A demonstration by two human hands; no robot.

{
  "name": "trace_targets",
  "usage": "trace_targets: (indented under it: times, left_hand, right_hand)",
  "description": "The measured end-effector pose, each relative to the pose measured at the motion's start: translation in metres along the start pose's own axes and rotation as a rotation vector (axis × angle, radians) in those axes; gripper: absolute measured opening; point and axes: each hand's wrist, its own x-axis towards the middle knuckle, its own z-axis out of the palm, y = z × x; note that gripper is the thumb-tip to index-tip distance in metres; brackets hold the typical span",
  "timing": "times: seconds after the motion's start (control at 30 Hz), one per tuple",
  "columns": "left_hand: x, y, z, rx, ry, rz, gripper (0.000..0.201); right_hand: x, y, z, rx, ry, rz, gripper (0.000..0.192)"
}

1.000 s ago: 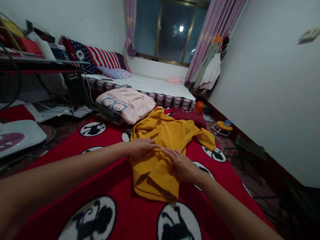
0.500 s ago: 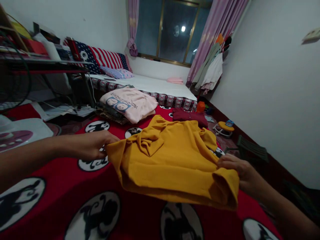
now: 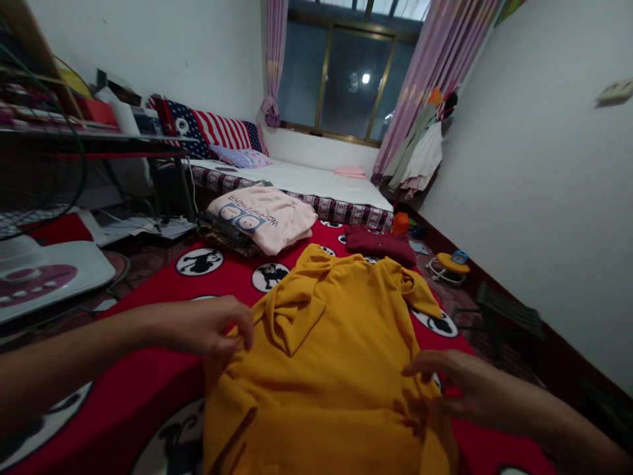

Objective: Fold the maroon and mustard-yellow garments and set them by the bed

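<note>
A mustard-yellow top (image 3: 346, 336) lies spread on the red blanket (image 3: 163, 290), its near edge running out of the bottom of the view. One sleeve is bunched and folded over the left side, while the other sticks out at the far right. Over the left edge of the top hovers my left hand (image 3: 210, 326), thumb and fingers apart, holding nothing I can see. My right hand (image 3: 459, 382) is open above the right edge, its fingers loosely curved and its shadow falling on the cloth. Whether the fingertips still touch the fabric is hard to make out.
Beyond the top are a stack of folded clothes with a pink printed garment (image 3: 270, 218) uppermost and a folded maroon garment (image 3: 380, 244). A cluttered desk (image 3: 163, 142) stands left, a bed (image 3: 297, 175) at the back, and a yellow stool (image 3: 451, 264) right.
Both hands have let go of the top's near corners. The raised hem has come down and the top now lies flatter, nearer to me. The view has tilted slightly.
</note>
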Motion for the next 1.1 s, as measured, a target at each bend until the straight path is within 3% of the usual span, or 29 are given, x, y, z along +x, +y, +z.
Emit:
trace_targets:
  times: [0.07, 0.17, 0.27, 0.37, 0.5, 0.63, 0.7, 0.77, 0.83, 0.9, 0.97, 1.03, 1.1]
  left_hand:
    - [0.026, 0.019, 0.007, -0.019, -0.049, 0.184, 0.020]
    - [0.064, 0.037, 0.045, 0.066, 0.023, 0.368, 0.032]
    - [0.087, 0.039, 0.085, 0.180, -0.024, 0.423, 0.062]
    - [0.092, 0.024, 0.099, 0.309, -0.020, 0.354, 0.063]
    - [0.072, -0.020, 0.076, 0.419, 0.149, 0.071, 0.044]
    - [0.033, -0.086, 0.026, 0.465, 0.267, -0.319, 0.038]
    - [0.014, -0.113, -0.004, 0.522, 0.231, -0.569, 0.028]
    - [0.005, -0.125, -0.031, 0.615, 0.197, -0.783, 0.016]
    - [0.009, -0.116, -0.046, 0.690, 0.249, -0.825, 0.019]
    - [0.026, -0.089, -0.043, 0.692, 0.355, -0.635, 0.028]
    - [0.050, -0.052, -0.020, 0.580, 0.368, -0.299, 0.037]
    - [0.076, -0.016, 0.018, 0.372, 0.203, 0.026, 0.040]
    - [0.100, 0.007, 0.057, 0.252, 0.040, 0.251, 0.052]
  right_hand:
    - [0.034, -0.007, 0.011, 0.097, 0.092, 0.013, 0.033]
    - [0.092, -0.008, 0.054, 0.219, 0.317, -0.041, 0.032]
    - [0.130, -0.002, 0.094, 0.183, 0.542, -0.079, 0.032]
    - [0.137, 0.006, 0.106, 0.180, 0.599, -0.072, 0.028]
    - [0.128, 0.010, 0.099, 0.256, 0.595, -0.050, 0.020]
    - [0.128, 0.010, 0.100, 0.277, 0.625, -0.032, 0.018]
    - [0.131, 0.011, 0.103, 0.265, 0.625, -0.036, 0.018]
    - [0.133, 0.012, 0.105, 0.257, 0.624, -0.034, 0.018]
    - [0.135, 0.014, 0.106, 0.255, 0.624, -0.033, 0.017]
    - [0.135, 0.015, 0.107, 0.257, 0.625, -0.040, 0.017]
    - [0.135, 0.016, 0.106, 0.267, 0.630, -0.047, 0.017]
    - [0.134, 0.015, 0.105, 0.277, 0.632, -0.046, 0.017]
    - [0.133, 0.013, 0.104, 0.288, 0.625, -0.046, 0.017]
